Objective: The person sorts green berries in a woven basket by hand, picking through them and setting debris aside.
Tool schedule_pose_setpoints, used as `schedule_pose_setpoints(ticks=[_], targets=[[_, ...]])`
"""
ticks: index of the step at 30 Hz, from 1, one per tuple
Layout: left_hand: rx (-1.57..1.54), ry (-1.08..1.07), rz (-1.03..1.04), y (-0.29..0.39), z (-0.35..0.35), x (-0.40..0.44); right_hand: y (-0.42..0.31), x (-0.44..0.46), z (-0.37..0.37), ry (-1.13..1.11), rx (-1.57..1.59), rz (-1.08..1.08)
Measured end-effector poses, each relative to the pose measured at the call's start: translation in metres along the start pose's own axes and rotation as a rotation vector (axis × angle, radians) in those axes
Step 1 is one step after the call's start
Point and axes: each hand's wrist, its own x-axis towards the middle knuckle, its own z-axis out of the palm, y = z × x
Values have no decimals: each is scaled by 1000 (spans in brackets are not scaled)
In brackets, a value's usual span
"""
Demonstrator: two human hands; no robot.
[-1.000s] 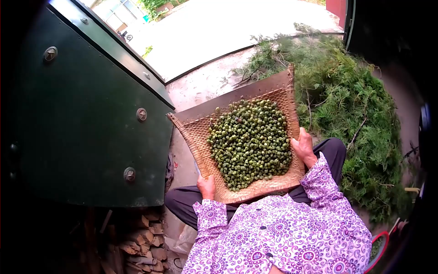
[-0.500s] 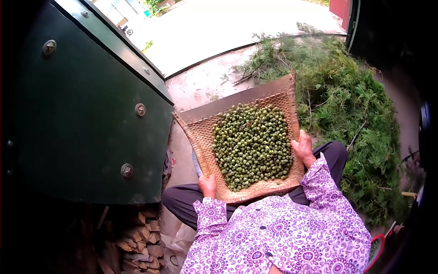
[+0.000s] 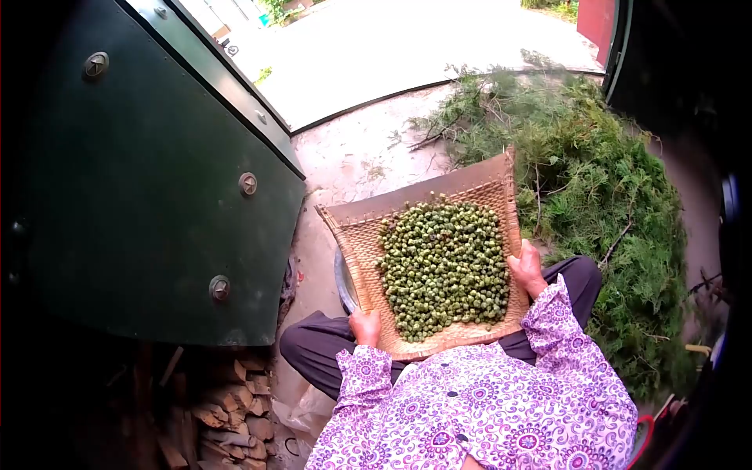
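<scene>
A woven basket tray (image 3: 364,270) lies across the front of my body, held by both hands. Many small round green fruits (image 3: 445,266) are heaped over its middle. My left hand (image 3: 366,326) grips the tray's left edge near the lower corner, with the fingers partly hidden under it. On the right edge, my right hand (image 3: 527,268) is closed with its thumb on top. Part of a metal basin (image 3: 343,282) shows beneath the tray's left side.
Cut green branches (image 3: 603,196) cover the floor to the right. A dark green door panel (image 3: 157,188) stands at the left, with split firewood (image 3: 235,411) below it. A plastic bag (image 3: 309,411) lies near my left knee. A red-rimmed container (image 3: 644,439) is partly visible at lower right.
The tray and both hands have moved slightly down and right in view. More of the basin shows on the left. The fruits have shifted on the tray.
</scene>
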Motion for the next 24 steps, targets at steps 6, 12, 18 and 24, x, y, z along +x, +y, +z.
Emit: schedule_pose_setpoints(ticks=[6, 12, 18, 24], targets=[[-162, 212, 172, 44, -19, 20, -59, 28, -22, 208, 110, -70], [-56, 81, -26, 10, -7, 7, -12, 22, 7, 63, 43, -96], [-63, 90, 43, 12, -12, 3, -20, 10, 1, 27, 24, -30], [-218, 250, 174, 50, -14, 32, -58, 39, -15, 194, 87, -65]])
